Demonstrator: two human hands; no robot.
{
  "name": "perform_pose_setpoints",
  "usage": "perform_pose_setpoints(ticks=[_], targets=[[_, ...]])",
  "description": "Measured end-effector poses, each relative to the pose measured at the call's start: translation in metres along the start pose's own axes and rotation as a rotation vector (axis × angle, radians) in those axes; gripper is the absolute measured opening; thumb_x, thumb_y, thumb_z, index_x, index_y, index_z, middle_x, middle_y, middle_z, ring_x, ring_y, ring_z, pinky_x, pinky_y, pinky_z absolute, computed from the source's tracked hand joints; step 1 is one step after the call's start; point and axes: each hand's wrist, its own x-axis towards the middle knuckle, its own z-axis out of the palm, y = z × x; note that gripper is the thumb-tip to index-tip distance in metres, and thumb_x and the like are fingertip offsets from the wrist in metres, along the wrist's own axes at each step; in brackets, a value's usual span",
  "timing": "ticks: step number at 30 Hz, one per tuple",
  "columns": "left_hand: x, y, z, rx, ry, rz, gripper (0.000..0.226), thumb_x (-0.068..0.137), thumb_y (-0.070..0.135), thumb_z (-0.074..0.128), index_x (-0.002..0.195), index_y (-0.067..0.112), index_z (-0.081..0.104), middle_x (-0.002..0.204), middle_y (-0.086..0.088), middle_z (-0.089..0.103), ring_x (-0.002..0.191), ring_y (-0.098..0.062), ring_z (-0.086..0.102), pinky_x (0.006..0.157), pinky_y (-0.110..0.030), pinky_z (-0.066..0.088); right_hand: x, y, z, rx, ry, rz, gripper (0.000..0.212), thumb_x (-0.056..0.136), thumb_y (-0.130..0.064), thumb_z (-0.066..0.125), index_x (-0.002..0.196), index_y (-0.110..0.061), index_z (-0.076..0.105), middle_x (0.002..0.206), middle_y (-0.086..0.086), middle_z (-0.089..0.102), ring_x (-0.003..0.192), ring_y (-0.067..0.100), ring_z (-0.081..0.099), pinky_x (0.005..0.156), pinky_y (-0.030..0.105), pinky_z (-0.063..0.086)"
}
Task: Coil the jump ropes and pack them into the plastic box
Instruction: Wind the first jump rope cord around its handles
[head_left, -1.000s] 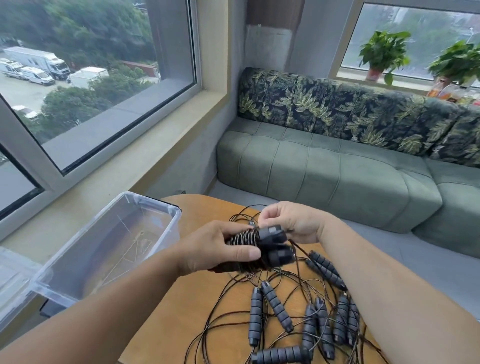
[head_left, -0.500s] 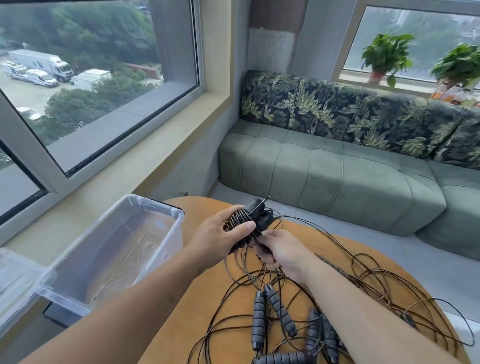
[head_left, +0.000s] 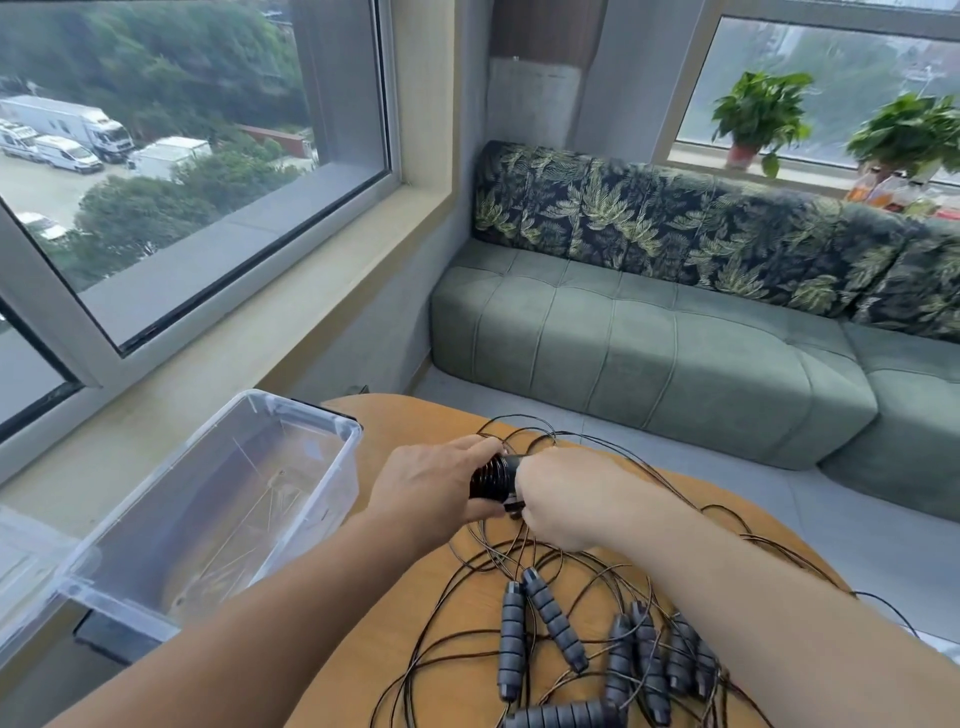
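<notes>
Fingers of the left hand (head_left: 434, 486) curl round the coiled jump rope (head_left: 491, 477) above the table (head_left: 441, 675) — the right hand (head_left: 558, 499), back on top, pinches its cord end; winding nearly done, plastic box (head_left: 291, 431) empty alongside.

Wooden table (head_left: 457, 644) under loose jump ropes (head_left: 561, 631)

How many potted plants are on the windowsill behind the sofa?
2. One plant stands in a reddish pot above the sofa's middle. The second plant is to its right at the frame edge, its pot hidden. More may sit out of frame.
</notes>
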Motion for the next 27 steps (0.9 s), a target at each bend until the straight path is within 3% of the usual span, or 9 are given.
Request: perform_pose_setpoints(ticks=[3,5,9,15,19,23,25,27], targets=[[-0.005,0.009,-0.011,0.083,-0.059,0.038,0.061,0.078,0.074,0.057,0.13,0.043,0.045,0.115,0.017,0.062,0.098,-0.013,0.061,0.079,-0.036,0.052,0.002,0.009,-0.017,-0.087,0.018,-0.11,0.009,0.088,-0.023,0.06,0.09,-0.017,0.067,0.072,-0.001,0.057,0.069,0.021,0.057,0.056,0.026,0.043],[-0.007,0.011,-0.016,0.05,-0.083,0.038,0.06,0.078,0.076,0.056,0.127,0.043,0.05,0.107,0.016,0.066,0.092,-0.011,0.061,0.077,-0.035,0.053,0.005,0.017,-0.029,-0.086,0.043,-0.163,0.011,0.082,-0.029,0.067,0.088,-0.023,0.075,0.069,-0.007,0.062,0.068,0.015,0.058,0.055,0.023,0.041],[-0.011,0.007,-0.022,-0.033,-0.098,0.066,0.055,0.08,0.073,0.058,0.126,0.044,0.054,0.089,0.014,0.068,0.077,-0.009,0.061,0.072,-0.034,0.055,0.015,0.031,-0.038,0.065,0.054,-0.218,0.01,0.078,-0.039,0.078,0.081,-0.029,0.076,0.062,-0.017,0.06,0.065,0.002,0.056,0.057,0.022,0.041],[-0.018,-0.01,-0.011,-0.377,-0.241,0.011,0.062,0.074,0.072,0.066,0.128,0.042,0.057,0.093,0.01,0.07,0.084,-0.011,0.066,0.075,-0.039,0.059,0.023,0.04,-0.031,0.156,0.009,-0.266,0.014,0.082,-0.04,0.076,0.089,-0.029,0.077,0.076,-0.017,0.067,0.074,0.004,0.061,0.062,0.02,0.043],[-0.021,-0.02,-0.007,-0.5,-0.294,-0.032,0.069,0.068,0.077,0.064,0.125,0.04,0.06,0.095,0.011,0.069,0.085,-0.008,0.067,0.076,-0.037,0.06,0.021,0.045,-0.021,0.113,0.053,-0.276,0.024,0.091,-0.047,0.063,0.099,-0.027,0.075,0.081,-0.011,0.067,0.076,0.01,0.059,0.064,0.025,0.045],[-0.021,-0.021,-0.01,-0.353,-0.313,-0.024,0.064,0.071,0.073,0.062,0.125,0.038,0.06,0.097,0.012,0.069,0.088,-0.009,0.065,0.079,-0.037,0.058,0.018,0.036,-0.009,-0.188,0.248,-0.347,0.036,0.101,-0.05,0.04,0.108,-0.025,0.065,0.097,-0.005,0.067,0.091,0.017,0.062,0.072,0.031,0.05],[-0.02,-0.016,-0.014,-0.205,-0.322,-0.001,0.054,0.077,0.065,0.064,0.124,0.04,0.057,0.098,0.01,0.069,0.089,-0.013,0.064,0.08,-0.038,0.057,0.018,0.029,-0.005,-0.274,0.348,-0.426,0.038,0.104,-0.046,0.033,0.108,-0.022,0.063,0.099,-0.004,0.065,0.095,0.019,0.063,0.069,0.03,0.047],[-0.02,-0.01,-0.017,-0.055,-0.331,0.03,0.049,0.08,0.064,0.062,0.122,0.04,0.054,0.098,0.009,0.068,0.089,-0.016,0.063,0.081,-0.038,0.055,0.02,0.025,-0.005,-0.309,0.349,-0.443,0.038,0.105,-0.044,0.032,0.108,-0.021,0.063,0.098,-0.003,0.064,0.095,0.02,0.063,0.065,0.029,0.04]])
